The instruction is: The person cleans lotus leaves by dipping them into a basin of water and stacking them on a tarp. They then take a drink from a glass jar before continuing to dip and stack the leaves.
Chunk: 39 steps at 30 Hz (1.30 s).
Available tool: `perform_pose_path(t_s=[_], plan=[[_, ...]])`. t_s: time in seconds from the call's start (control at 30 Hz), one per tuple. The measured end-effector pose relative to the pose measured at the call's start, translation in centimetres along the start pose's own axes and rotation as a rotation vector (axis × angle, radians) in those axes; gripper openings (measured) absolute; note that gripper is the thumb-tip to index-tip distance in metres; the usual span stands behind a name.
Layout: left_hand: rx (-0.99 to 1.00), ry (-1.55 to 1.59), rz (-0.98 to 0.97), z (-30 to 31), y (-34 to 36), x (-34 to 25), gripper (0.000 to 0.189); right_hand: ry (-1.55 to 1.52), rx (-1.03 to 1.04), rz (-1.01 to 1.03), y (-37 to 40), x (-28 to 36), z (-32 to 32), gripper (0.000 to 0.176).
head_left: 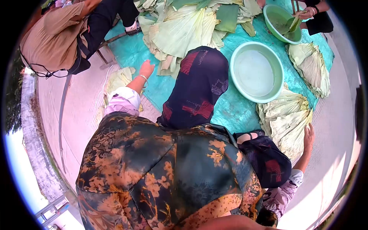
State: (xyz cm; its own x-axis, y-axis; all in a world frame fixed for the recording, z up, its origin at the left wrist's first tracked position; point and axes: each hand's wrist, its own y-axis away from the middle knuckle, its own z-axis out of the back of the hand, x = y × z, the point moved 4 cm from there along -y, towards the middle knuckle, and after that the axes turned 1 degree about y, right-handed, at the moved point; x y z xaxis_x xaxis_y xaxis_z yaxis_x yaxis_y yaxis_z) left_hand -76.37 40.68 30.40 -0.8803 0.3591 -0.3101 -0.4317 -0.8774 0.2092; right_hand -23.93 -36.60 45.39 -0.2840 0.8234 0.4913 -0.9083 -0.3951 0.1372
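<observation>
My left hand (146, 69), with a bracelet at the wrist, is held out beside my knee over the teal tarp (153, 89). Its fingers are apart and nothing shows in them. Ahead of it lies a big heap of large pale-green dried lotus leaves (186, 32), folded and fanned. On my other side, my right hand (309, 135) hangs with its fingers stretched out, right at the edge of a stack of folded lotus leaves (285, 119). A round light-green basin (234, 73) with clear liquid in it stands just beyond that stack.
A second green basin (270, 23) is at the far right, where another person's hand (306, 13) holds a folded leaf. More leaves (309, 69) lie below it. At upper left, a person in a tan shirt (57, 38) sits on a low stool. Concrete ground (51, 103) surrounds the tarp.
</observation>
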Motion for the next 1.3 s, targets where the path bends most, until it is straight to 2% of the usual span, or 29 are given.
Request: perform_pose_path(t_s=[0.07,0.13,0.2,0.3,0.43,0.67,0.8,0.87,0.97,1.07,1.17,1.3], plan=[[-0.052,0.057,-0.051,-0.8,-2.8,-4.3,0.052,-0.051,0.051,0.021,1.9,9.8,1.8,0.045],[-0.071,0.062,-0.078,-1.3,-5.1,-9.9,0.06,0.0,0.095,0.139,3.1,17.2,2.0,0.043],[-0.095,0.085,-0.111,-1.6,-7.2,-14.6,0.068,0.106,0.111,0.153,5.0,25.5,1.9,0.043],[-0.101,0.103,-0.129,-2.2,-10.1,-20.9,0.084,0.231,0.092,0.264,7.3,33.1,-0.3,0.043],[-0.067,0.061,-0.097,-3.4,-13.5,-26.7,0.101,0.13,0.187,0.196,7.1,34.3,-4.2,0.044],[0.007,-0.148,-0.046,-7.1,-18.2,-29.4,0.116,0.302,0.279,0.171,3.4,34.3,-6.5,0.043],[-0.147,-0.328,-0.131,-10.2,-19.7,-29.1,0.089,0.308,0.384,0.135,0.7,35.5,-5.9,0.042],[-0.324,-0.43,-0.166,-10.7,-20.3,-28.4,0.08,0.288,0.407,0.15,0.5,35.8,-6.2,0.042],[-0.189,-0.137,-0.29,-8.0,-19.8,-27.5,0.046,0.285,0.393,0.198,0.5,36.3,-5.8,0.041],[-0.078,-0.017,-0.328,-5.1,-19.1,-26.8,0.039,0.271,0.414,0.22,-0.5,36.8,-4.0,0.041],[-0.038,0.231,-0.29,-1.4,-16.4,-25.9,0.037,0.254,0.407,0.224,0.1,36.8,-3.4,0.041],[-0.084,0.456,-0.336,2.9,-13.7,-23.8,0.039,0.214,0.37,0.249,1.2,35.6,-2.1,0.042]])
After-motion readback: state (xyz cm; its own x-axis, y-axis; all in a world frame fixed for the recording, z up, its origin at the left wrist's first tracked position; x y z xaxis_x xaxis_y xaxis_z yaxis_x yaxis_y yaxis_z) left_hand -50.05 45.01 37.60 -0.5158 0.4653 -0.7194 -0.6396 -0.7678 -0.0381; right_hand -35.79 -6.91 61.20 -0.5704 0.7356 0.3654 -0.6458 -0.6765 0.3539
